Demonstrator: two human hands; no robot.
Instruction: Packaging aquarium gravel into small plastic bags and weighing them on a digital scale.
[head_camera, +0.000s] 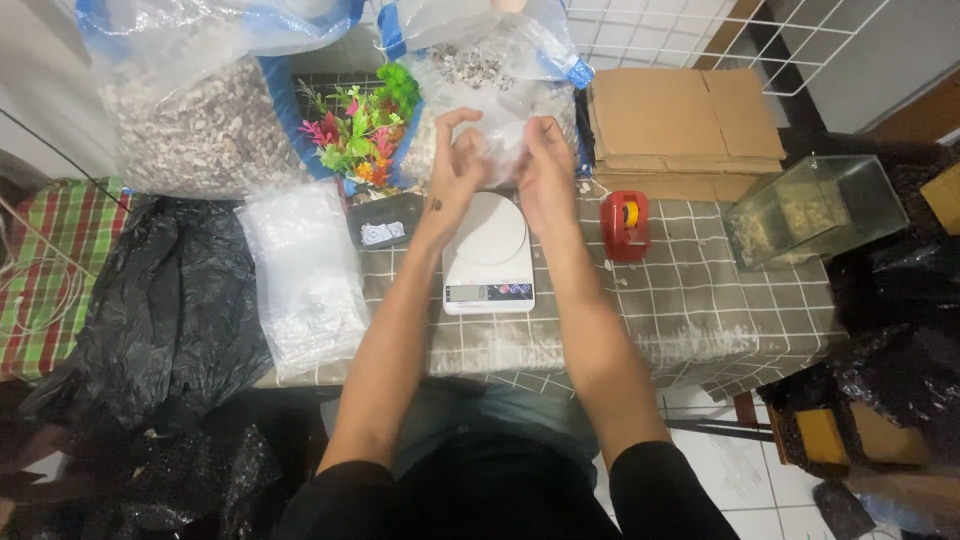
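Starting at the far left, a red-and-green checked cloth (55, 270) lies beside a heap of black plastic sheeting (165, 320), and above them stands a large clear sack of gravel (195, 120) with blue edging. Next comes a stack of clear plastic bags (305, 275) lying flat on the grid-patterned tablecloth (690, 300), then a small dark tray (385, 222) and a bunch of bright plastic plants (360, 130) in green, pink and orange.

At the middle sits a white kitchen scale (488, 255), and just above its platform both hands meet on a small clear bag (503, 140) — held in the air, in front of a second open sack of pale pebbles (480, 70). The left hand (455, 170) has its fingers curled around the bag's left side, pinching the plastic; the right hand (545, 175) grips the right side the same way, thumb and fingers closed on it.

Further right stands a red tape dispenser (625, 225), behind it a pile of flattened cardboard (685, 120), and at the table's right edge a small glass tank (815, 210) — tilted, with sandy material inside.
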